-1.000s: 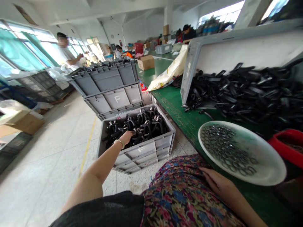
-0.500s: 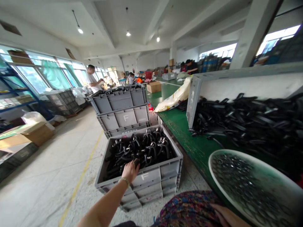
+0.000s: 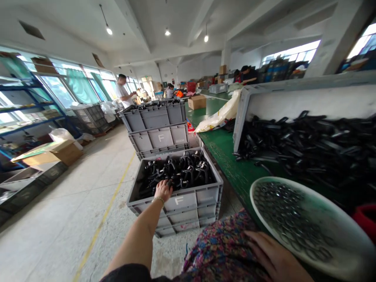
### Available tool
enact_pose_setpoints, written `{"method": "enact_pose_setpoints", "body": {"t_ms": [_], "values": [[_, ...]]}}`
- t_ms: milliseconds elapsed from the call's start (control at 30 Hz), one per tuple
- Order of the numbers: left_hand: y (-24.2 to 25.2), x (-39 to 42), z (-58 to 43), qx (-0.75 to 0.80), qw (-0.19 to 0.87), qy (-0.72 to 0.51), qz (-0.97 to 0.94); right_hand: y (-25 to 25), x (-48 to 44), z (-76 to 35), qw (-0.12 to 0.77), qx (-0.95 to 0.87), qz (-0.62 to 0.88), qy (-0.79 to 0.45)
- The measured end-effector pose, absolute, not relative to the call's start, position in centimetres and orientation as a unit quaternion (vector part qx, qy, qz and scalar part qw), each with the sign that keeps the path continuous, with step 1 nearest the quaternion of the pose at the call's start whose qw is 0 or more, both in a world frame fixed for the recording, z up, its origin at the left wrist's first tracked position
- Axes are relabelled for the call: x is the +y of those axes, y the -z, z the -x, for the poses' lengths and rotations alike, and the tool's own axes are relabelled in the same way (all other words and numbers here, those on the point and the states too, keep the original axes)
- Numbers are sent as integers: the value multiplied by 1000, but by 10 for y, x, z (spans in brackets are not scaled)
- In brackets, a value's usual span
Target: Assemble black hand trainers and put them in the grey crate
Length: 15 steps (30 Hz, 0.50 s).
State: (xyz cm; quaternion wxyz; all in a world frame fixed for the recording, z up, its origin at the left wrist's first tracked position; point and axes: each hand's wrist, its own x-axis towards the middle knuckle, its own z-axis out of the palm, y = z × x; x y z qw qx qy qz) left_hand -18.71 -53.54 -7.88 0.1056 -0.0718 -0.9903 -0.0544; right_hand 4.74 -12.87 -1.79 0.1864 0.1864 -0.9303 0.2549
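My left hand (image 3: 163,190) reaches down into a grey plastic crate (image 3: 188,197) on the floor, its fingers closed round one of the black clamp-like parts with metal fittings (image 3: 179,172) piled inside. My right hand (image 3: 272,256) lies flat and open on my flowered lap (image 3: 223,250), just below a white round bowl (image 3: 308,231) holding several small dark rings. The bowl sits on the green workbench (image 3: 232,164) at my right.
Two more grey crates (image 3: 157,127) are stacked behind the first. A big heap of black parts (image 3: 308,145) spills from a tipped grey bin (image 3: 243,113) on the bench. A red tub (image 3: 366,217) is at far right. People work in the background; cardboard boxes (image 3: 55,150) and blue shelving stand left.
My view has lifted and steadied. My left hand has drawn back towards the crate's near wall and closed on a black part. My right hand stays on my lap.
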Motion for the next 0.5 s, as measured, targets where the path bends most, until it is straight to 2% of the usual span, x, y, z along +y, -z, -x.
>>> {"method": "enact_pose_setpoints", "body": {"t_ms": [300,500], "values": [[86,-540,195,-992,83,78,56,-71,-153,-31,58,-950,-205,-229],[95,-541,201,-988,110,78,72,-109,-178,39,1,-934,-241,-263]]}}
